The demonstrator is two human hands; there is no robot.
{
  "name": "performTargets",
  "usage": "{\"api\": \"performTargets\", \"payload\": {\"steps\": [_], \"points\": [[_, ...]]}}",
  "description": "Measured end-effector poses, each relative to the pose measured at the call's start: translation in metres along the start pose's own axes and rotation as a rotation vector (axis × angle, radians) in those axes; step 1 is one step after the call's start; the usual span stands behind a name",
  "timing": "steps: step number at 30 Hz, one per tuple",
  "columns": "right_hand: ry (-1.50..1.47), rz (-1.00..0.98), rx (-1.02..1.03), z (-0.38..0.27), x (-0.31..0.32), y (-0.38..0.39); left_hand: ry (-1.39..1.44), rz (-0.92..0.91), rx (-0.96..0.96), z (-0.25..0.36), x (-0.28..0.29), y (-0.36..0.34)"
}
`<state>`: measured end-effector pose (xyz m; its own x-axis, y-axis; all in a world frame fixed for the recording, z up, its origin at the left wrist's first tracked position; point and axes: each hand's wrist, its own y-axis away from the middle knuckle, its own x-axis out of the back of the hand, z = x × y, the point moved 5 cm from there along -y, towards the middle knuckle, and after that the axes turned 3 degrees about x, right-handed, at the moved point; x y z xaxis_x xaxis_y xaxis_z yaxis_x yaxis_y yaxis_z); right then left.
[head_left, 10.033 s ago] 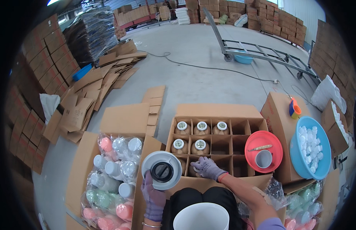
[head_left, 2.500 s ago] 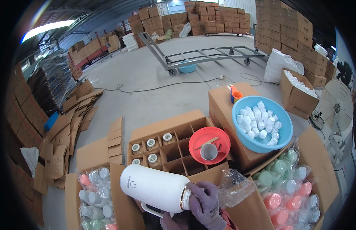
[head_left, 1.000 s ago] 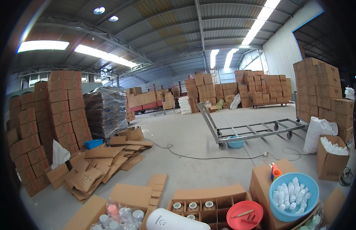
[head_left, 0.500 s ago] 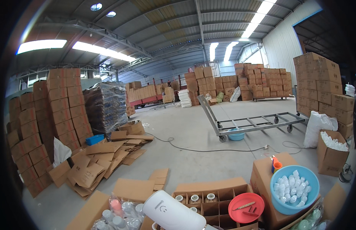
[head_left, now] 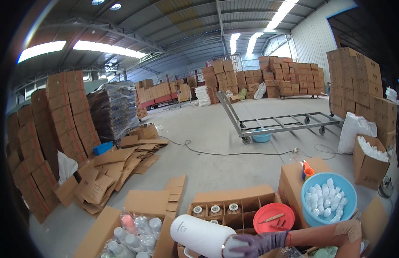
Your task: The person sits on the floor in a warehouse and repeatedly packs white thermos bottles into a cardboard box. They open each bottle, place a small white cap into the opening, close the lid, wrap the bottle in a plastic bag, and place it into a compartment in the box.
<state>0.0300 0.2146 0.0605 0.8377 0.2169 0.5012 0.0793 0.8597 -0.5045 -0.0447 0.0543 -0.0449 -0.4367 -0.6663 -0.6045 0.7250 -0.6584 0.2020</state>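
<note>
The right hand (head_left: 250,245) has its fingers curled around the neck of the jug (head_left: 200,233), tilted before the carton (head_left: 234,192). The left hand is unseen; its grip I cannot tell. Four jars (head_left: 233,207) show; other cells (head_left: 251,205) seem left to fill.

glare from skylight strips (head_left: 109,49) overhead; dim roof (head_left: 182,41); softly lit floor (head_left: 234,167); straight lines bow toward black corners.

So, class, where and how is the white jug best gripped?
Probably by the handle, from the near, lower side: part of it juts below the white jug's broad, rounded body, which is tipped onto its side, while the gloved right hand is at the neck end.
</note>
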Motion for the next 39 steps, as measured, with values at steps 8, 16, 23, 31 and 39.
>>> {"api": "performTargets", "payload": {"steps": [8, 16, 23, 31, 39], "points": [[-1.503, 0.924, -2.087, -0.054, -0.042, 0.008, -0.418, 0.009, -0.198, 0.000, 0.007, -0.015], [-0.419, -0.693, -1.640, -0.024, -0.090, 0.198, -0.483, 0.112, -0.271, 0.030, 0.004, -0.006], [0.055, -1.127, -1.557, -0.123, -0.106, 0.407, -0.494, 0.116, -0.245, 0.033, 0.009, -0.012], [-0.203, -1.133, -1.772, -0.105, -0.135, 0.411, -0.497, 0.139, -0.199, 0.042, 0.026, 0.004], [-1.211, 0.463, -2.162, -0.009, -0.036, 0.173, -0.357, 0.036, 0.145, 0.053, 0.098, -0.017]]}}
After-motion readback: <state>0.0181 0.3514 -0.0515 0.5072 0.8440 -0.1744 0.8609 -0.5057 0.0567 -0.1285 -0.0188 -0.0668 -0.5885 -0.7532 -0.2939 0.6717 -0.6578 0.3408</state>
